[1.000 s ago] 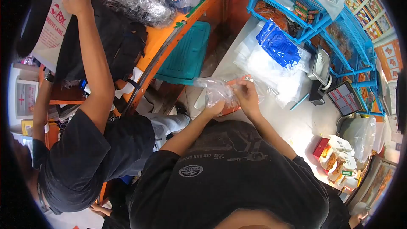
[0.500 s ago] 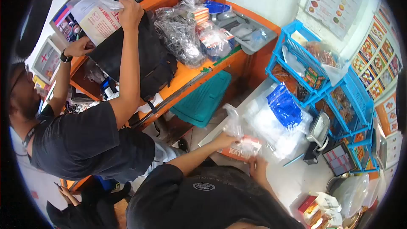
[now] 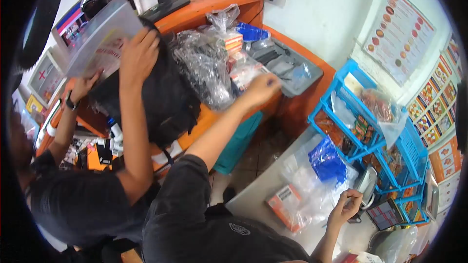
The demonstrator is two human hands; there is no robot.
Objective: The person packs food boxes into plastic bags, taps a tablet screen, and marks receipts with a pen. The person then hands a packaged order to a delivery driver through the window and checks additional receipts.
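Observation:
My left hand (image 3: 262, 91) is stretched out over the orange counter, beside a plastic-wrapped orange-and-white pack (image 3: 243, 72) and near a grey tray (image 3: 308, 77). Motion blurs its fingers, so its grip is unclear. Loosely curled, my right hand (image 3: 347, 204) hovers above the white table, with nothing visible in it. Lower left of that hand lies an orange-and-white box (image 3: 286, 207), next to clear plastic bags (image 3: 312, 192). A blue plastic packet (image 3: 327, 160) rests on the bags.
At left, a co-worker's hands (image 3: 138, 61) hold a clear plastic case (image 3: 105, 36) over a black bag (image 3: 156, 102). Blue baskets (image 3: 348, 112) with packets line the right wall. A tablet-like screen (image 3: 386, 215) stands below them. Under the counter is a teal bin (image 3: 239, 141).
Both my hands have left the orange-and-white box, which now lies on the table. My left hand moved up to the counter, my right hand rightward. The co-worker's clear case shifted.

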